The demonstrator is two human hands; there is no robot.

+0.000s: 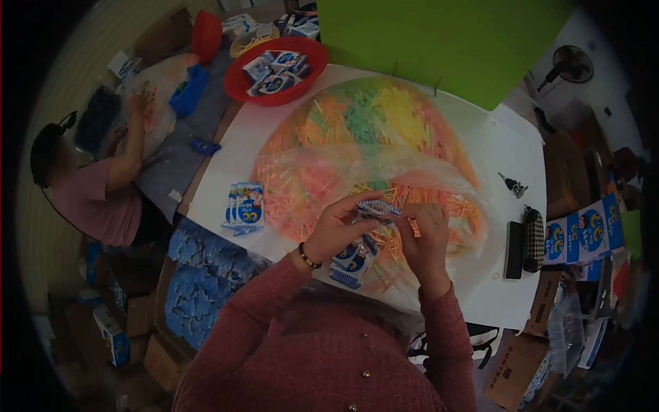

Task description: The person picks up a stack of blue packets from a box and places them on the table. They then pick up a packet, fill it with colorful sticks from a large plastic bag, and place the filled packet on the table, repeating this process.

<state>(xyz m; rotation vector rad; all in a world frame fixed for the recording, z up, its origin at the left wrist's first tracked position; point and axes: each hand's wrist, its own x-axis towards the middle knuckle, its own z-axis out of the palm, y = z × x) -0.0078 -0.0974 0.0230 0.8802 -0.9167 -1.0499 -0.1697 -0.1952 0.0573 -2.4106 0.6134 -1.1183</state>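
My left hand point(335, 228) is closed round a small blue-and-white printed packet point(379, 206) and holds its mouth upward. Close on the right, my right hand point(427, 240) pinches a few short orange sticks point(414, 228) at the packet's edge. Below both hands spreads a big clear plastic bag point(329, 159) full of thin coloured sticks point(405, 199) in orange, yellow, green and pink. More of the flat printed packets point(350, 264) lie under my left wrist, partly hidden by it. Another pile of packets point(246, 207) rests on the table to the left.
A red basin point(235, 88) with filled packets stands at the back left of the white table point(508, 147). Keys point(513, 185), a black phone point(513, 250) and a checkered pouch point(533, 240) lie on the right. A co-worker point(96, 182) sits at the left table.
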